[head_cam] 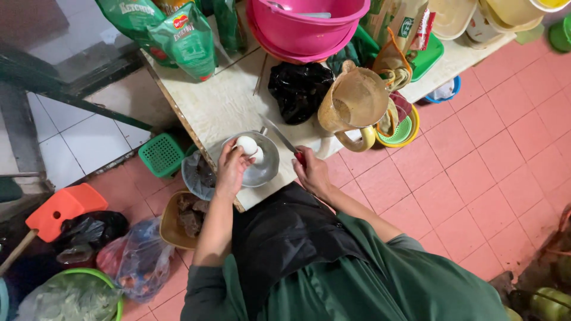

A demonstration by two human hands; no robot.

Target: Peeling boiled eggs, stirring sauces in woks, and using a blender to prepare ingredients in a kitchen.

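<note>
Left hand [231, 168]: fingers curl around a white, egg-shaped object [247, 144], pinching it from the near side with the fingertips on top. The object sits above a metal bowl [264, 168], at the bowl's left half. A second white, rounded piece [257, 156] lies in the bowl just beside the held one; whether the two touch cannot be told.

Right hand [311, 171]: fingers are pressed together in a closed fist around the red handle of a knife [284, 140]. The blade points up and to the left, away from the body, and lies over the bowl's right rim. The blade tip is near the white object but apart from it.

The bowl rests at the near edge of a pale tabletop [223, 101]. Behind it, on the table: a crumpled black plastic bag [299, 89], a tan jug with a yellow handle [353, 104], a stack of pink basins [306, 27], and green foil pouches [185, 38] at the left.

Right of the jug, a small green strainer sits inside a yellow bowl [400, 131].

Below the table's left edge: a green perforated stool [161, 154], a brown bowl of dark chunks [187, 219], and a clear plastic bag [141, 258] on the pink tiled floor [476, 178].

The person wears a green garment with a black apron.
</note>
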